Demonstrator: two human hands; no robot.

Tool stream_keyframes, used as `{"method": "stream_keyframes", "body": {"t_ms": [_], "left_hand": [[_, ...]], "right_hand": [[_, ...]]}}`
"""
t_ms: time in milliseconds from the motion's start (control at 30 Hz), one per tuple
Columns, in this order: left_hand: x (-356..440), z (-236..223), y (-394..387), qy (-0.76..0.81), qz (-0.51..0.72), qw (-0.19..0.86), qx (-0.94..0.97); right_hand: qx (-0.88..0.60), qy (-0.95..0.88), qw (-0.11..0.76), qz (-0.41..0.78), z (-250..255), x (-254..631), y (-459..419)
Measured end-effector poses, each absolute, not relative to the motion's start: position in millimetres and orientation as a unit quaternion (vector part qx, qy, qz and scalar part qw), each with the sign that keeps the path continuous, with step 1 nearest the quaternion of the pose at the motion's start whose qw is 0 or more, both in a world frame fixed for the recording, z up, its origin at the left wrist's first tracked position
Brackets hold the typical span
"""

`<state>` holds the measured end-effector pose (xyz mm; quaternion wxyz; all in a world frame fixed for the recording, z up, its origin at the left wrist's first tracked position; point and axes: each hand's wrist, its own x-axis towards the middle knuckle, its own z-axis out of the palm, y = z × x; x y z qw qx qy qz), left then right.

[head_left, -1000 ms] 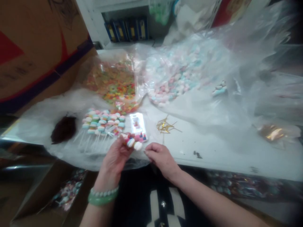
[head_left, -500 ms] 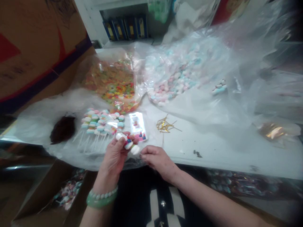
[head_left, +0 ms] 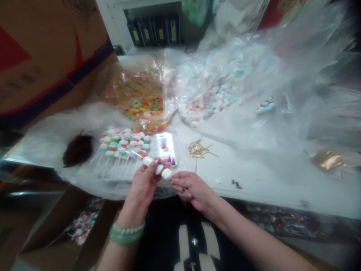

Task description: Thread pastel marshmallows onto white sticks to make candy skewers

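Observation:
Between the fingers of my left hand [head_left: 145, 180] is a marshmallow skewer [head_left: 167, 173], with white marshmallows and a small red-and-blue piece on it. My right hand [head_left: 193, 188] is closed on the thin white stick at the skewer's lower end. Just left of the hands, several finished marshmallow skewers [head_left: 124, 143] lie in rows on clear plastic, their sticks toward me. A pale card or packet [head_left: 166, 145] with small printed pictures lies just beyond my hands. To its right is a loose pile of gold twist ties [head_left: 199, 151].
Behind are a bag of colourful gummies [head_left: 146, 105] and a large bag of pastel marshmallows [head_left: 208, 99]. A dark lump [head_left: 78, 149] sits at left, near a tall cardboard box [head_left: 50, 56]. An open box with wrapped sweets [head_left: 83, 226] stands below the table edge. Gold-coloured packaging [head_left: 329, 161] lies at right.
Both hands have shifted slightly right with the skewer. The right-hand fingers now curl further around the stick, part of which shows. The camera view has moved a little.

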<state>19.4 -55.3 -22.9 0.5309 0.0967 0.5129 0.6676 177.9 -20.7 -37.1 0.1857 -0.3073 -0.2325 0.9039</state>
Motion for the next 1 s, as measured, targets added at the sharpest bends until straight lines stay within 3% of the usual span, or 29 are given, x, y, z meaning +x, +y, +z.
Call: {"method": "stream_keyframes", "body": {"t_ms": [200, 567, 767, 867, 1000], "left_hand": [[14, -14, -55, 0.54, 0.641, 0.544, 0.047], [-2, -11, -56, 0.579, 0.662, 0.467, 0.092], [1, -14, -58, 0.613, 0.628, 0.454, 0.157], [9, -15, -56, 0.612, 0.626, 0.457, 0.157], [13, -16, -54, 0.604, 0.639, 0.454, 0.145]], "right_hand": [[-0.38, -0.377, 0.216, 0.817, -36, 177, -26], [-0.371, -0.316, 0.191, 0.852, -37, 179, -19], [-0.4, -0.379, 0.191, 0.812, -34, 177, -20], [-0.399, -0.506, 0.224, 0.731, -34, 178, -23], [-0.357, -0.725, 0.318, 0.497, -41, 182, -30]]}}
